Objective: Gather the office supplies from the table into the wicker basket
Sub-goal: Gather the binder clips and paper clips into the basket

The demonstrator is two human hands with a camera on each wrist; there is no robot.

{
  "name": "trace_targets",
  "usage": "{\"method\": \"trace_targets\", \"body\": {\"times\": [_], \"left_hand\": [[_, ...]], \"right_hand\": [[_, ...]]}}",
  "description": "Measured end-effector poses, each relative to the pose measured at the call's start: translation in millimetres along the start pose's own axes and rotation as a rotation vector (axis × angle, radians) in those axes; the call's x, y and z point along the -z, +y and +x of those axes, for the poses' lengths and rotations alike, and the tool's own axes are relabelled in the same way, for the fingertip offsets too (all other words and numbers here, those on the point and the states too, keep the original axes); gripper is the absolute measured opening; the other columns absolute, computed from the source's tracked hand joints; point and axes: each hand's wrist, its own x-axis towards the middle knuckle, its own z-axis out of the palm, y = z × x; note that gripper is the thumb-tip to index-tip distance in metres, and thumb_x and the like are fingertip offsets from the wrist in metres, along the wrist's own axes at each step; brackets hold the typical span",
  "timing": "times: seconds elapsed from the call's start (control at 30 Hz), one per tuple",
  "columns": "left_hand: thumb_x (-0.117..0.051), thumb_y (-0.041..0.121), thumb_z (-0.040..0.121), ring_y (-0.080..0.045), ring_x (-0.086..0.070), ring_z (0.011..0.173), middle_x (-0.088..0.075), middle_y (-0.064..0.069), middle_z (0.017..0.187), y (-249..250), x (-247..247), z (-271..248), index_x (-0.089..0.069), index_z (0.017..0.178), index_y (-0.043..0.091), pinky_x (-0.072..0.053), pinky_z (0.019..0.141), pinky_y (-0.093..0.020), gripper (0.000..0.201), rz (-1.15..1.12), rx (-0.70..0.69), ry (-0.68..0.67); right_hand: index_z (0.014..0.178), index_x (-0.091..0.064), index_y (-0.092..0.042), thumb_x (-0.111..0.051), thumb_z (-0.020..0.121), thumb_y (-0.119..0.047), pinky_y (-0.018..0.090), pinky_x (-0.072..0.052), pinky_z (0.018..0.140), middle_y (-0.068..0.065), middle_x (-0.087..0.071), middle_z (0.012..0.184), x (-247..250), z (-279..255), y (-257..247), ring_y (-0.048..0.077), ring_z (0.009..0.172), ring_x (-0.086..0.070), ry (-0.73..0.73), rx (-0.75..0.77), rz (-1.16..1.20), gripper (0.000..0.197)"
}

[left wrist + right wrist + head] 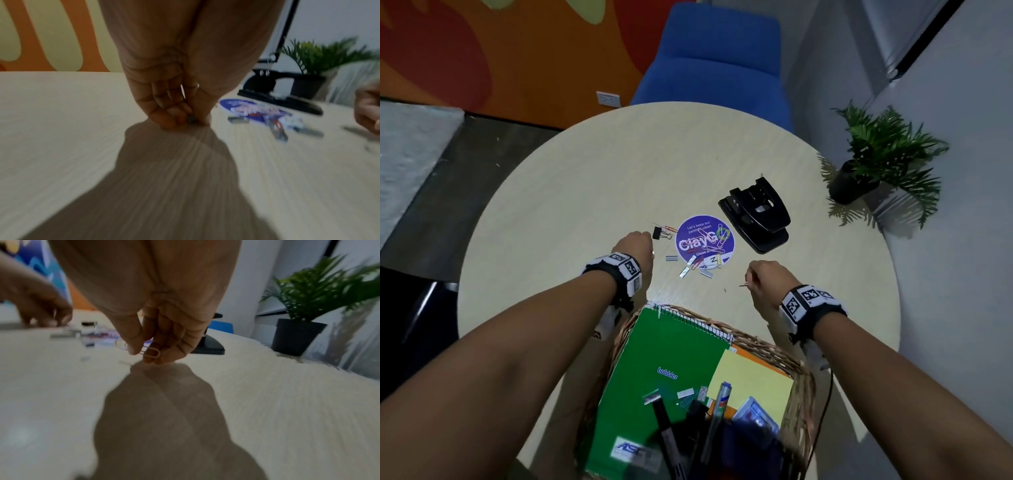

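My left hand (646, 241) (183, 117) reaches down to the table and pinches a small grey metal piece (191, 121), too blurred to name. A black binder clip (656, 233) lies just beyond its fingertips. My right hand (753, 277) (144, 353) hovers just above the table and pinches a pale paper clip (152, 352) (743, 283) between thumb and forefinger. Loose staple strips (684, 272) and coloured paper clips (717, 260) lie between the hands, on and around a round purple sticker (704, 240). The wicker basket (774, 353) stands at the near edge.
The basket holds a green spiral notebook (654, 359), yellow paper (753, 380), pens and staple strips. A black hole punch (756, 214) sits right of the sticker. A potted plant (883, 161) stands off the round table's (585, 192) right edge, a blue chair (715, 68) behind.
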Motion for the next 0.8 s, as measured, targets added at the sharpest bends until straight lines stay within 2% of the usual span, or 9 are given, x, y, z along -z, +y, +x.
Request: {"method": "trace_targets", "body": {"times": [0.1,0.17,0.23,0.3,0.37,0.5,0.63,0.7,0.8], "left_hand": [[-0.059,0.013,0.084,-0.033,-0.063,0.092,-0.068,-0.014,0.101,-5,23,-12,-0.065,0.094,0.009,-0.051,0.078,-0.035,0.012,-0.120,-0.015,-0.040],[-0.055,0.009,0.085,-0.030,-0.062,0.088,-0.070,-0.012,0.097,-13,41,-24,-0.065,0.091,0.008,-0.047,0.076,-0.032,0.012,-0.200,-0.080,0.004],[-0.051,0.007,0.090,-0.027,-0.060,0.083,-0.068,-0.007,0.091,-18,53,-47,-0.064,0.092,0.008,-0.041,0.070,-0.028,0.013,-0.252,-0.183,0.042],[-0.050,0.007,0.091,-0.021,-0.058,0.075,-0.065,-0.001,0.082,-18,56,-78,-0.063,0.087,0.012,-0.040,0.062,-0.026,0.014,-0.299,-0.284,0.046],[-0.051,0.008,0.091,-0.012,-0.056,0.068,-0.065,0.003,0.077,-17,52,-109,-0.062,0.084,0.016,-0.040,0.060,-0.022,0.015,-0.337,-0.375,0.033],[-0.055,0.015,0.091,-0.011,-0.061,0.077,-0.071,0.005,0.085,-15,30,-151,-0.067,0.091,0.016,-0.040,0.068,-0.013,0.012,-0.341,-0.509,-0.028],[-0.054,0.017,0.092,-0.014,-0.064,0.086,-0.072,0.003,0.093,-12,8,-173,-0.067,0.095,0.017,-0.048,0.076,-0.024,0.013,-0.317,-0.563,-0.100],[-0.052,0.020,0.093,-0.012,-0.066,0.089,-0.073,0.004,0.097,-10,-1,-181,-0.066,0.100,0.019,-0.052,0.081,-0.028,0.016,-0.319,-0.576,-0.134],[-0.051,0.024,0.094,-0.010,-0.065,0.094,-0.072,0.005,0.105,-5,-10,-195,-0.064,0.110,0.022,-0.052,0.085,-0.027,0.021,-0.287,-0.602,-0.147]], "right_hand": [[0.078,-0.057,-0.022,-0.056,0.084,-0.019,0.038,-0.053,0.072,0.001,-0.068,0.081,21,-16,0,0.022,0.076,-0.062,0.122,-0.036,0.144,0.007],[0.087,-0.061,-0.020,-0.056,0.086,-0.010,0.027,-0.049,0.069,-0.002,-0.067,0.077,36,-33,-6,0.002,0.069,-0.061,0.158,-0.025,0.233,0.010],[0.094,-0.065,-0.018,-0.056,0.088,-0.005,0.019,-0.045,0.066,-0.001,-0.069,0.077,45,-58,-23,-0.006,0.065,-0.061,0.150,0.039,0.330,0.017],[0.094,-0.070,-0.018,-0.058,0.088,-0.005,0.020,-0.048,0.072,0.001,-0.072,0.083,42,-84,-41,0.001,0.074,-0.064,0.104,0.096,0.386,0.018],[0.093,-0.071,-0.019,-0.059,0.089,-0.008,0.023,-0.051,0.076,0.000,-0.074,0.087,34,-107,-59,0.011,0.081,-0.066,0.019,0.134,0.384,0.016],[0.094,-0.072,-0.022,-0.057,0.090,-0.013,0.029,-0.050,0.073,-0.004,-0.074,0.088,11,-137,-83,0.012,0.078,-0.065,-0.099,0.218,0.294,0.017],[0.100,-0.072,-0.023,-0.056,0.092,-0.013,0.022,-0.054,0.075,-0.005,-0.075,0.093,-4,-154,-96,0.006,0.082,-0.068,-0.175,0.207,0.296,0.021],[0.101,-0.071,-0.024,-0.053,0.090,-0.009,0.027,-0.056,0.078,-0.006,-0.075,0.093,-6,-156,-97,0.007,0.083,-0.068,-0.186,0.209,0.270,0.026],[0.100,-0.070,-0.027,-0.053,0.087,-0.010,0.031,-0.055,0.077,-0.006,-0.074,0.096,0,-151,-91,0.010,0.084,-0.067,-0.088,0.194,0.200,0.028]]}}
